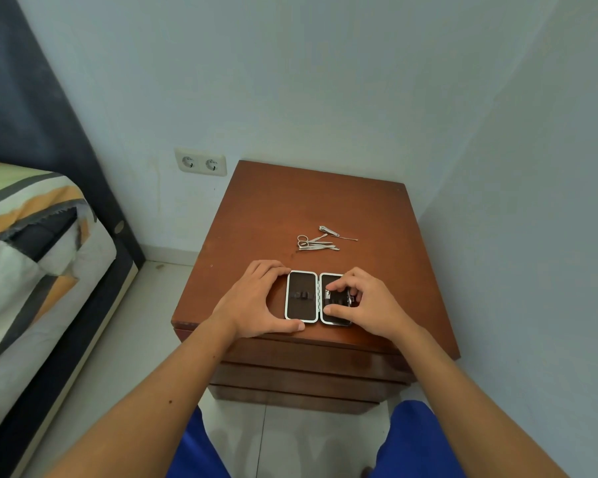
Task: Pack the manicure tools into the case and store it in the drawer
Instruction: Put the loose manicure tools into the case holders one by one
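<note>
The open case (318,298) lies on the bench (263,201), left hand (252,301) fingers spread bracing it, right hand (363,301) fingers seating one tool; remaining manicure tools (316,241) lie unpacked behind, drawer (307,353) shut.

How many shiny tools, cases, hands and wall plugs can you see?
Case, open on the nightstand: 1
Hands, left hand and right hand: 2
Wall socket holes: 2
Nail clippers: 1
Other loose tools overlap in a pile; cannot count them.
Total countable: 6
</note>
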A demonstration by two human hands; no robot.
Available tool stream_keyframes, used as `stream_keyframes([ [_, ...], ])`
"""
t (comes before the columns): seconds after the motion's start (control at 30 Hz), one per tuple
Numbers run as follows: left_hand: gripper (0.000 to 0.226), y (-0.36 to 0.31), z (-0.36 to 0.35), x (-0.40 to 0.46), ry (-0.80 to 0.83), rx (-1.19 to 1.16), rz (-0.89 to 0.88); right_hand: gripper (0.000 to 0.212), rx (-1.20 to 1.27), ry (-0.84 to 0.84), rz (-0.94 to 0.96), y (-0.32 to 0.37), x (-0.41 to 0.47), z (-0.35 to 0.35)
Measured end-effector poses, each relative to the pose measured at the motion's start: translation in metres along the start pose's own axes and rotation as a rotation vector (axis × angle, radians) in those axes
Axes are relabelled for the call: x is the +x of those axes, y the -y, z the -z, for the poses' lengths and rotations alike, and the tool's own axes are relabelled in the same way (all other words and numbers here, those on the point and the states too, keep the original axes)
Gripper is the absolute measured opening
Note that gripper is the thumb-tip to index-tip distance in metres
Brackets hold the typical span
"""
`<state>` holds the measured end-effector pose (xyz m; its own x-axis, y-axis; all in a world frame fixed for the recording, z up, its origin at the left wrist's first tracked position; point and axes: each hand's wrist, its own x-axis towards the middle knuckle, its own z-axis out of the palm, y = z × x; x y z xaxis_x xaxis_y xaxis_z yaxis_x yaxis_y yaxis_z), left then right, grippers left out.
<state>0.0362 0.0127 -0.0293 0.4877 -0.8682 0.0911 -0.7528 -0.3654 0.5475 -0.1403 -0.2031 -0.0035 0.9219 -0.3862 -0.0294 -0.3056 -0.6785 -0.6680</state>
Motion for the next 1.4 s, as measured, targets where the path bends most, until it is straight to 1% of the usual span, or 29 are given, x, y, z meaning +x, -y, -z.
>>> stream_keyframes([
  [0.33,0.111,-0.001,0.000,0.001,0.001,0.006,-0.005,0.038,0.000,-0.028,0.041,-0.005,-0.002,-0.003],
  [0.4,0.111,-0.001,0.000,0.001,-0.001,0.006,-0.006,0.035,0.071,-0.074,0.027,-0.005,0.003,-0.001],
  [0.5,0.113,0.000,-0.001,0.001,0.007,0.000,0.006,0.024,0.113,-0.194,-0.008,-0.005,0.028,0.006],
  [0.6,0.112,0.001,-0.001,0.001,0.003,-0.009,0.002,0.014,0.070,-0.302,-0.056,-0.002,0.063,0.015],
  [0.67,0.112,0.001,-0.001,0.001,0.001,-0.011,-0.002,0.014,0.016,-0.344,-0.083,0.000,0.086,0.021],
  [0.73,0.113,0.002,-0.002,0.001,-0.003,-0.010,-0.006,0.016,-0.038,-0.344,-0.106,0.000,0.107,0.023],
  [0.93,0.112,0.004,-0.002,0.000,-0.011,-0.014,-0.023,0.025,-0.225,-0.254,-0.146,0.005,0.149,0.014],
  [1.0,0.111,0.003,-0.002,0.000,-0.018,-0.016,-0.030,0.023,-0.258,-0.225,-0.153,0.005,0.153,0.010],
  [1.13,0.110,0.003,-0.002,-0.001,-0.029,-0.023,-0.040,0.019,-0.303,-0.244,-0.162,0.008,0.153,0.006],
  [1.2,0.111,0.003,-0.001,0.000,-0.020,-0.017,-0.038,0.014,-0.269,-0.257,-0.139,0.012,0.152,0.007],
  [1.27,0.111,0.003,-0.001,0.000,-0.017,-0.016,-0.034,0.006,-0.153,-0.308,-0.116,0.018,0.149,0.012],
  [1.3,0.111,0.003,-0.001,0.000,-0.018,-0.016,-0.034,0.006,-0.068,-0.334,-0.112,0.022,0.145,0.015],
  [1.33,0.111,0.003,-0.001,0.000,-0.021,-0.016,-0.036,0.010,0.016,-0.351,-0.105,0.026,0.139,0.019],
  [1.4,0.111,0.002,-0.001,0.000,-0.028,-0.013,-0.040,0.021,0.142,-0.317,-0.070,0.031,0.119,0.025],
])
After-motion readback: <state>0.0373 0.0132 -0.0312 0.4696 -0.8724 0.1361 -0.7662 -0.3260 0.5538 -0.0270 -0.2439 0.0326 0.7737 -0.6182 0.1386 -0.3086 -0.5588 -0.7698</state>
